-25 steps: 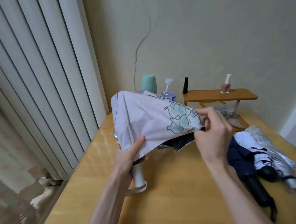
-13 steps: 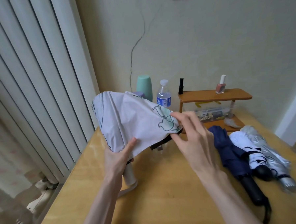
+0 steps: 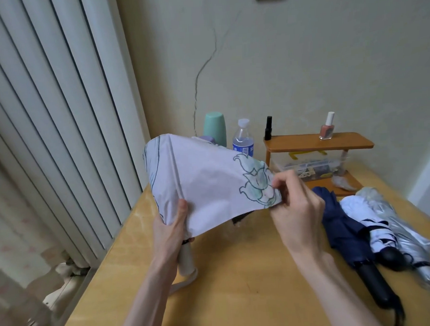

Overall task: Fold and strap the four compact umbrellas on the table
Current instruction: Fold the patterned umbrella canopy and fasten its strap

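Slatted blinds (image 3: 45, 122) run along the left edge of the table (image 3: 241, 298). My left hand (image 3: 171, 230) grips the lilac umbrella (image 3: 205, 185) where its cloth gathers above the pale handle (image 3: 185, 260), which points down at the table. Behind it stands a water bottle (image 3: 243, 140) (its blue label is too blurred to read). My right hand (image 3: 296, 208) pinches the canopy's edge at the green flower print. Bare wood lies between my forearms. Further right, the navy umbrella (image 3: 344, 228), white umbrella (image 3: 369, 219) and silver umbrella (image 3: 401, 230) lie side by side, touching, near the table's right edge, handles toward me.
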`<control>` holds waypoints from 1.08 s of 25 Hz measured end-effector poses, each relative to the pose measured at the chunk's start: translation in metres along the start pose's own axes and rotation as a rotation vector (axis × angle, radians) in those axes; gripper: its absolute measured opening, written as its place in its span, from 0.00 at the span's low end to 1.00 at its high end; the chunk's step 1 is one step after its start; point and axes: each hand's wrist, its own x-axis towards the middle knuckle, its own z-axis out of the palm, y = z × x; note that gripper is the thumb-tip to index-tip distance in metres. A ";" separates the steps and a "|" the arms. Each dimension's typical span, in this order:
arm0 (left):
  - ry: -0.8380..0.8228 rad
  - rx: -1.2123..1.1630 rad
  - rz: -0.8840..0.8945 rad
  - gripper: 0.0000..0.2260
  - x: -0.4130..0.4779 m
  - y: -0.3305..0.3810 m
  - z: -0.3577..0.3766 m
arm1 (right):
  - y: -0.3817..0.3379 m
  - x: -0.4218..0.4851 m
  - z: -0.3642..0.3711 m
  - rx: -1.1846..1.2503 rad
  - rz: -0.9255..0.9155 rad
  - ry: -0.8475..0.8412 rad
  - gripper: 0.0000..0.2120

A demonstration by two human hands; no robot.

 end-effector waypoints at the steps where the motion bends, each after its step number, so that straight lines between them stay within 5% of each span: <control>1: 0.012 -0.003 0.003 0.31 0.001 0.000 -0.002 | 0.004 0.001 -0.001 0.034 0.025 -0.084 0.05; 5: -0.012 0.081 0.103 0.27 0.003 0.001 -0.017 | 0.014 0.029 -0.026 0.430 0.290 -0.863 0.26; 7: -0.083 0.169 0.159 0.21 0.008 0.000 -0.027 | 0.009 0.041 -0.033 0.579 0.327 -0.788 0.24; 9: -0.162 0.239 0.205 0.27 0.008 0.001 -0.029 | -0.003 0.044 -0.028 0.595 0.313 -0.661 0.21; 15: -0.397 0.361 0.351 0.40 -0.002 0.008 -0.019 | -0.016 0.034 -0.003 0.530 0.319 -0.811 0.23; 21: -0.340 0.350 0.341 0.35 0.000 0.003 -0.017 | -0.006 0.043 -0.018 0.320 0.269 -0.908 0.15; 25: -0.334 0.288 0.254 0.43 0.004 0.006 -0.027 | 0.008 0.045 -0.029 0.353 0.260 -0.881 0.11; 26: -0.347 0.286 0.241 0.40 0.011 -0.003 -0.032 | 0.010 0.046 -0.030 0.383 0.276 -0.869 0.14; 27: -0.347 0.288 0.211 0.26 0.007 0.002 -0.030 | 0.010 0.047 -0.031 0.469 0.324 -0.844 0.17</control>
